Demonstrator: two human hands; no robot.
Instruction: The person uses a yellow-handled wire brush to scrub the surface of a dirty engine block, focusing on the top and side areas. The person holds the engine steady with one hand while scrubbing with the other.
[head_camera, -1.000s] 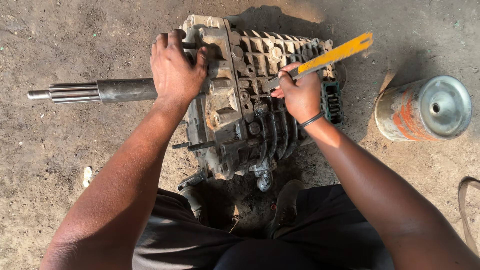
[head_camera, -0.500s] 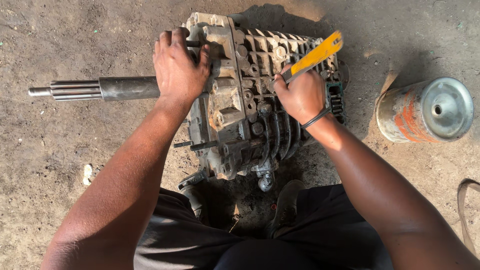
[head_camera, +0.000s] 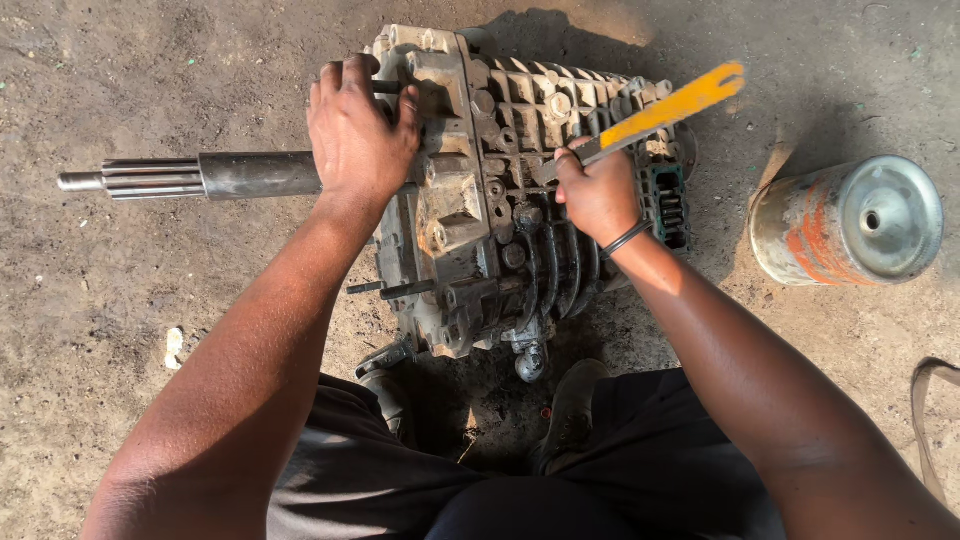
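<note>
Gripping the upper left edge of a gearbox housing (head_camera: 470, 200), the left hand (head_camera: 360, 135) lies palm down with its fingers curled over the casting, just above where the splined steel shaft (head_camera: 190, 177) leaves the housing and runs out leftward. The right hand (head_camera: 598, 195) is clenched around the lower end of one yellow-handled tool (head_camera: 660, 112), which slants up and to the right across the ribbed half of the housing; its working tip is hidden behind the fist. A dark band circles the right wrist.

The housing, one unit, rests on the dirt ground (head_camera: 150, 330) directly ahead of the person's knees, ribbed section to the right, bolted flat covers to the left.

Well apart to the right lies one cylindrical metal can (head_camera: 845, 222), on its side, grey with orange patches, its round end with a small centre hole facing the camera. Its contents cannot be seen.

Count: one housing, one shaft, one tool, one can.
</note>
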